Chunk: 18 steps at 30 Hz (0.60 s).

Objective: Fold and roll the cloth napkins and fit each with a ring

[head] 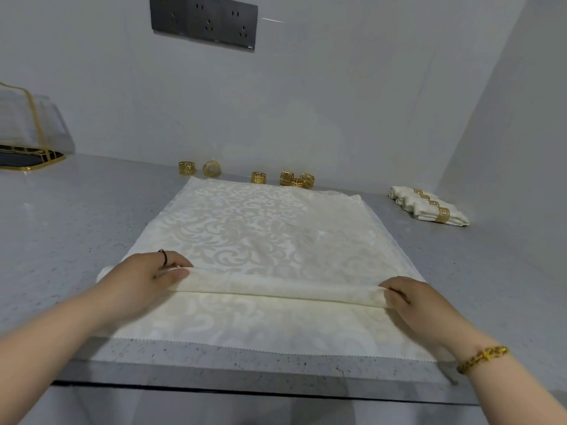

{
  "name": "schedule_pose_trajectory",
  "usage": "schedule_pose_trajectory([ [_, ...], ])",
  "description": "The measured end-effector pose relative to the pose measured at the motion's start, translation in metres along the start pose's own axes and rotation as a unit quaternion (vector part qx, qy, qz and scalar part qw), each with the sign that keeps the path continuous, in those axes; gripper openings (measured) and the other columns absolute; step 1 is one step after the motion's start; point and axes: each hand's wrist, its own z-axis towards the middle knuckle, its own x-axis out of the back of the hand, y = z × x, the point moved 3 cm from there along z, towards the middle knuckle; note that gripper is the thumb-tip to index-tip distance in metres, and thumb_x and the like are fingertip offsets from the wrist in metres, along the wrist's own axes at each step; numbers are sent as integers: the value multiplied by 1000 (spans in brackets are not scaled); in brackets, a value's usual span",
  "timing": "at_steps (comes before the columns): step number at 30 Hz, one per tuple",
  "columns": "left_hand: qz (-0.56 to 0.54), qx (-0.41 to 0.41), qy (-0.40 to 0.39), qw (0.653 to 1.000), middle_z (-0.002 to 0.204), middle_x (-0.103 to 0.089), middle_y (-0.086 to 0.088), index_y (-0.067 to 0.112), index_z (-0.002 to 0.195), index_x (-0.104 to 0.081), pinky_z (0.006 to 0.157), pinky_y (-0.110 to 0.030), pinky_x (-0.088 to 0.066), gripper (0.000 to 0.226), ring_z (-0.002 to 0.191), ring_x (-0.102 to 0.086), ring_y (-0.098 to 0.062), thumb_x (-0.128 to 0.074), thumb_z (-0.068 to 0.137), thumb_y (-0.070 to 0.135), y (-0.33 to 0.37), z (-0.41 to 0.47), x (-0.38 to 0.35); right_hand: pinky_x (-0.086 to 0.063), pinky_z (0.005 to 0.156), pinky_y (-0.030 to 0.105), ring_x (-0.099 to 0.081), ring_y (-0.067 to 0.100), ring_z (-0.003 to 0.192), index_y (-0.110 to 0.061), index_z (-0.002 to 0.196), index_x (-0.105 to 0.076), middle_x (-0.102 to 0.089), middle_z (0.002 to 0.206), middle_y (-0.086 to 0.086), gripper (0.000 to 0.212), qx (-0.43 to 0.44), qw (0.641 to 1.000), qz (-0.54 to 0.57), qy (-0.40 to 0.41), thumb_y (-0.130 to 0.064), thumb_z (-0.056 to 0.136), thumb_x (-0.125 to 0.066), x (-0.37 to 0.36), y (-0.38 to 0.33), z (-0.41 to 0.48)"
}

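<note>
Leftmost, a gold-trimmed stand [29,130] at the far edge of the desk [61,210]. Left hand [147,274]: fingers pinch the left end of a raised fold in the cream napkin [260,234], which lies spread mid-desk. Loose gold rings [259,177] line the wall behind it. Right hand [411,297]: fingers pinch the fold's right end. Far right, ringed rolled napkins [429,207].

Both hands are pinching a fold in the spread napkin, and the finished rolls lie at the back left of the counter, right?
Not quite. The head view shows the left hand and right hand pinching a fold in the spread napkin, but the finished rolls lie at the back right of the counter, not the back left.
</note>
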Motion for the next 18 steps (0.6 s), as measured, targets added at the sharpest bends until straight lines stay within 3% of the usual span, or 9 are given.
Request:
schedule_pose_trajectory([
  [2, 31, 29, -3, 999, 99, -58, 10, 34, 90, -52, 74, -21, -34, 12, 94, -51, -11, -56, 88, 23, -2, 3, -2, -32, 61, 4, -47, 11, 84, -17, 107, -53, -54, 95, -5, 19, -26, 1000, 4, 5, -16, 96, -38, -2, 1, 6],
  [4, 73, 28, 16, 997, 98, -56, 8, 32, 94, -49, 74, -23, -33, 16, 95, -53, -14, -60, 85, 26, -2, 5, -4, -31, 56, 7, -46, 8, 75, -20, 100, -45, -51, 85, -7, 6, -52, 998, -6, 27, -19, 94, -44, -3, 0, 9],
  [8, 170, -65, 73, 981, 89, -56, 12, 22, 91, -63, 73, -22, -31, 17, 84, -54, -13, -69, 78, 13, 8, 7, -5, -27, 60, 18, -44, 14, 82, -16, 80, -49, -49, 82, -2, 12, -18, 994, -25, 109, -7, 86, -55, -5, -5, 13],
  [11, 259, -156, 44, 952, 75, -67, 11, 18, 73, -73, 63, -10, -30, 21, 68, -65, -16, -81, 62, 1, 12, 0, -10, -28, 67, 14, -47, 14, 87, -12, 86, -64, -56, 88, 0, 12, 13, 994, -25, 105, -7, 88, -54, -6, -6, 6],
  [13, 231, -141, 32, 962, 91, -65, 15, 21, 92, -73, 70, -12, -35, 16, 88, -63, -12, -71, 76, 17, 20, -8, -3, -31, 70, 10, -49, 10, 88, -10, 95, -67, -61, 93, -3, 13, 26, 997, -4, 75, -14, 87, -57, -6, -2, -3],
  [15, 196, -122, 17, 973, 106, -51, 24, 28, 115, -61, 86, -12, -32, 31, 109, -50, -3, -56, 86, 38, 14, -8, -4, -34, 74, 2, -52, 8, 92, -15, 97, -66, -59, 96, -9, 15, 19, 998, 33, 58, -17, 83, -64, -3, 2, -11],
  [18, 232, -124, 25, 964, 110, -56, 24, 31, 115, -60, 86, -16, -35, 30, 109, -53, -4, -51, 89, 40, 15, -7, -5, -33, 74, 4, -54, 12, 98, -14, 100, -67, -59, 98, -8, 18, 3, 997, 30, 72, -13, 82, -65, -6, 7, -10],
])
